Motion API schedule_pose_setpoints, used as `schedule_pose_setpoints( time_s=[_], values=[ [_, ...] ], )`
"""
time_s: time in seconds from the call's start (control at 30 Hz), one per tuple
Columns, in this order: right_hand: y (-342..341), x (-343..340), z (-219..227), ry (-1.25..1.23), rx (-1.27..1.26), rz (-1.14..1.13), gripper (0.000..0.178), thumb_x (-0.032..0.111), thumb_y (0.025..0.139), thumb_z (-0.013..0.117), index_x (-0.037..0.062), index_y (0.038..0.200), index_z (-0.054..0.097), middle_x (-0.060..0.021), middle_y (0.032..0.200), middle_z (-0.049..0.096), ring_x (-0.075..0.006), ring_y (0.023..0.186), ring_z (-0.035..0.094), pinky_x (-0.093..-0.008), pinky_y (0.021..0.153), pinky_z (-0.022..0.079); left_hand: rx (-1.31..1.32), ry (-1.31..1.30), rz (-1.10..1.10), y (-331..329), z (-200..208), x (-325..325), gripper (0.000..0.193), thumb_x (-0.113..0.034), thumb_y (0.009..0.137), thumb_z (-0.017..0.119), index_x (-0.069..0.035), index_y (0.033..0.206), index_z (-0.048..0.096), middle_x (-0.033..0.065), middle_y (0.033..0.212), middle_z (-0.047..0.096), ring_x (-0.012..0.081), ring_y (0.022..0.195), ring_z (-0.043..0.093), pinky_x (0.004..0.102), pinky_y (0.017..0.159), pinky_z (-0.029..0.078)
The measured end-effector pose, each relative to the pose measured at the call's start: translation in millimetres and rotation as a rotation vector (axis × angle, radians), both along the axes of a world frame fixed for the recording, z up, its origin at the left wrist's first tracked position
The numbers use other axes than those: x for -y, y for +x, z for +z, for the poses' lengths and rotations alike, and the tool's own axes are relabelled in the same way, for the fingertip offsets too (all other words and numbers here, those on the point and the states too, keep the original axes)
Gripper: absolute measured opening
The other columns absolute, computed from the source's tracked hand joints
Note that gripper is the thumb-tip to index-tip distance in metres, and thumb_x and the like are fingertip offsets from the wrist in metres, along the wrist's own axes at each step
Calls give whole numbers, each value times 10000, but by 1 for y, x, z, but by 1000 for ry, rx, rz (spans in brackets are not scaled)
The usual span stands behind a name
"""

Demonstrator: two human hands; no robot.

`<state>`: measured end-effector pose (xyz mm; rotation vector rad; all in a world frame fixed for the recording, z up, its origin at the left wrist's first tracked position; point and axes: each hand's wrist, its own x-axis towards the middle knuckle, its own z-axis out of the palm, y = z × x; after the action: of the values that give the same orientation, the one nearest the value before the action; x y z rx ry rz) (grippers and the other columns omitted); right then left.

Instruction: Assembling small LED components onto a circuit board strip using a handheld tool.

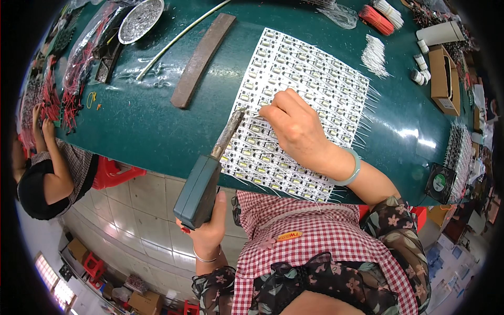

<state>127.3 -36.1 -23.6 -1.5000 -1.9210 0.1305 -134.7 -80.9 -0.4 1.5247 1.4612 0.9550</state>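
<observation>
My left hand (pixel 211 230) is closed around the handle of a dark green soldering gun (pixel 197 191). Its metal barrel slants up to the left part of a white panel of small circuit boards (pixel 307 58), with the tip at the surface. My right hand (pixel 299 128) rests over the panel, thumb and fingers pinched on a thin white wire (pixel 254 115) whose end lies close to the tip. Rows of boards carry small yellowish parts. Many white wires lie across the lower rows and stick out past the right edge. My right hand hides some middle rows.
On the green table (pixel 147 131) lie a brown flat bar (pixel 203 62), a metal dish (pixel 140 22), loose white wires (pixel 375 56) and a red wire bundle (pixel 376 20). Rightward stand a cardboard box (pixel 444 81) and a black fan (pixel 440 182). Another person (pixel 52 181) sits at left.
</observation>
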Motion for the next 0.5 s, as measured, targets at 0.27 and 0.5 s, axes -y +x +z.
schedule_pose_setpoints(
  time_s=[0.27,0.5],
  values=[
    [0,0,0,-4,-1,-7,208,-79,723,617,-10,917,646,-102,885,527,-267,859,548,-357,686,507,4,-37,-52,-2,-5,-1,236,37,836,759,60,1062,696,65,833,692,100,635,607,244,565,464],
    [-1,0,-1,-8,2,-8,222,-79,716,621,-6,924,646,-101,884,525,-265,856,542,-355,685,506,21,-104,-8,5,2,-3,177,-29,810,807,48,952,736,76,797,736,125,640,655,263,604,508]
  ],
)
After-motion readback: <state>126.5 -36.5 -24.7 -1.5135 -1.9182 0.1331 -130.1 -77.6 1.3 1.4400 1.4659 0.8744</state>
